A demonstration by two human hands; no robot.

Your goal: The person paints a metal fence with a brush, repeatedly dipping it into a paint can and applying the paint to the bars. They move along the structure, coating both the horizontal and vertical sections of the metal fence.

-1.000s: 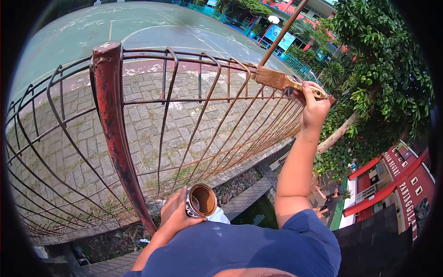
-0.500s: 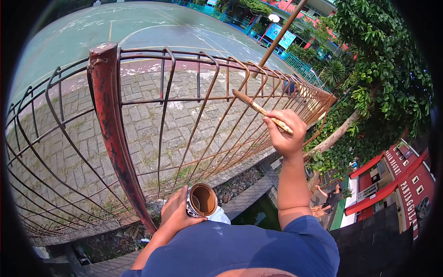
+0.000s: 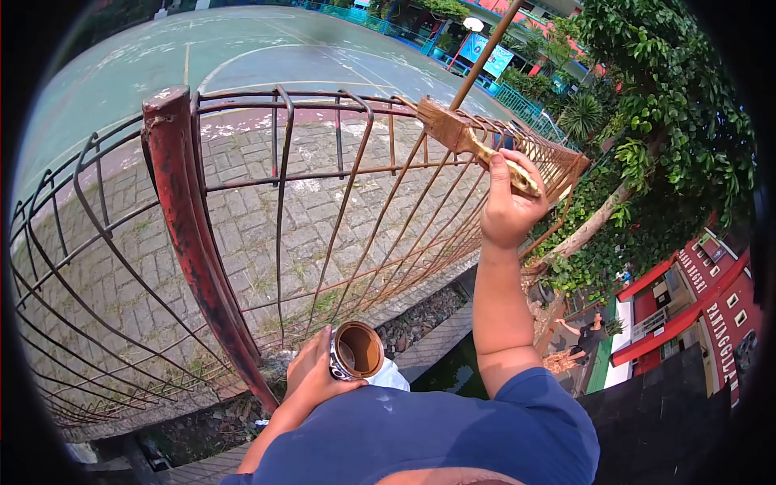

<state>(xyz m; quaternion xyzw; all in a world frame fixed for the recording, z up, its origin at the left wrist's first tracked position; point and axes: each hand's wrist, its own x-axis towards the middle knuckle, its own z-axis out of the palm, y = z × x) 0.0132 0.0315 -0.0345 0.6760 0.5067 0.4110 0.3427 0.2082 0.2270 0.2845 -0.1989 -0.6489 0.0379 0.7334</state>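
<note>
My right hand (image 3: pixel 516 198) is closed around the handle of a paintbrush (image 3: pixel 449 132), raised at the top of the wire fence (image 3: pixel 347 174). The brush's wide flat side faces me, and its brown bristles overlap the upper rails in this view. Low in front of my body, my left hand (image 3: pixel 311 364) is wrapped around a paint can (image 3: pixel 358 350) with brown paint inside. The can's opening tilts toward me. Left of the can leans a red fence post (image 3: pixel 187 218) with dark worn patches. Fence wires by the brush look brown; those further left look darker.
Behind the fence lie grey pavers (image 3: pixel 242 186) and a green court (image 3: pixel 153 65). A ditch (image 3: pixel 444 368) runs along the fence's foot on my side. To the right stand a leafy tree (image 3: pixel 671 105), a person (image 3: pixel 586 335) and a red building (image 3: pixel 695 307).
My right hand has risen slightly and turned the brush, so its broad side now shows instead of its narrow edge. My left hand still holds the can at nearly the same place.
</note>
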